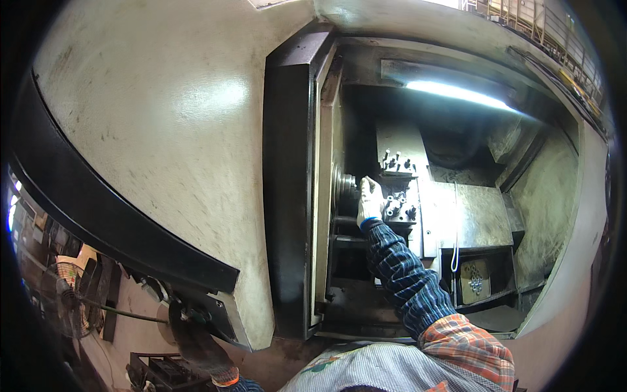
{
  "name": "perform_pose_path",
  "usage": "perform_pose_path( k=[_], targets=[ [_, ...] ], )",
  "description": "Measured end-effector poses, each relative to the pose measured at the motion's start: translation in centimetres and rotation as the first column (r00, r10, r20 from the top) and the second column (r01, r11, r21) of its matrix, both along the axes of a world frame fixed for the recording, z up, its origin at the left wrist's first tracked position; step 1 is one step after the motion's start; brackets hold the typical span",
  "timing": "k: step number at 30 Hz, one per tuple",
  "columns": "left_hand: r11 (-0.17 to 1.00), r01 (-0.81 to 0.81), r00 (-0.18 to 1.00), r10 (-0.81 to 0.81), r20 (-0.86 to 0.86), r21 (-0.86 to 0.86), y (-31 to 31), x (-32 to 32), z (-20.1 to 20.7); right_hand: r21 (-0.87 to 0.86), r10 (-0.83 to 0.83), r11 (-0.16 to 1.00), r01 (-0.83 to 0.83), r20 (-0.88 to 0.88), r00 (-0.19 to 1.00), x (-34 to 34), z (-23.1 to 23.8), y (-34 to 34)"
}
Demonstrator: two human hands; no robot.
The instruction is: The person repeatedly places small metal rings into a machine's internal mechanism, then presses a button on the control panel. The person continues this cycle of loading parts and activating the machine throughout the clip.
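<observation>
no text, label, number or sign legible anywhere in view. nearest thing to lettering: small multicoloured print (320,367) on pale grey garment (366,366), at six o'clock; too blurred and slanted to read. broad pale machine housing (163,130), at ten o'clock, showed smudges and scuffs, no characters that could be made out. chuck (339,184), just off centre toward two o'clock, and tool block (400,221), at three o'clock: any markings too small to tell.

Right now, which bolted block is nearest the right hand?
The lower block, just beside the right hand; the upper block sits farther away.
</observation>
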State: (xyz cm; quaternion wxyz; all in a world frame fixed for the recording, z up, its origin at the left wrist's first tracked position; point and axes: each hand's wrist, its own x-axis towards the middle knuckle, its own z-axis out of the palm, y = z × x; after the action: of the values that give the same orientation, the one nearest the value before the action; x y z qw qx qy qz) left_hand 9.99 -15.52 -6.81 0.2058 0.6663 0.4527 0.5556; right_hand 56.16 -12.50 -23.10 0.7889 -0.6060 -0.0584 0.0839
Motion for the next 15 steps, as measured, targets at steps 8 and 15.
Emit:
perform_pose_path(
  k=[8,15],
  targets=[
    [0.992,-0.099,0.989,0.107,-0.099,0.076,-0.4,0.8,0.3,-0.111,-0.130,0.985,0.131,0.016,0.991,0.8,-3.1,3.7],
    [0.985,0.020,0.999,-0.014,-0.033,0.174,0.7,0.5,-0.7,0.178,-0.035,0.976,0.129,-0.455,0.890,3.4,-4.6,3.2]
  ],
)
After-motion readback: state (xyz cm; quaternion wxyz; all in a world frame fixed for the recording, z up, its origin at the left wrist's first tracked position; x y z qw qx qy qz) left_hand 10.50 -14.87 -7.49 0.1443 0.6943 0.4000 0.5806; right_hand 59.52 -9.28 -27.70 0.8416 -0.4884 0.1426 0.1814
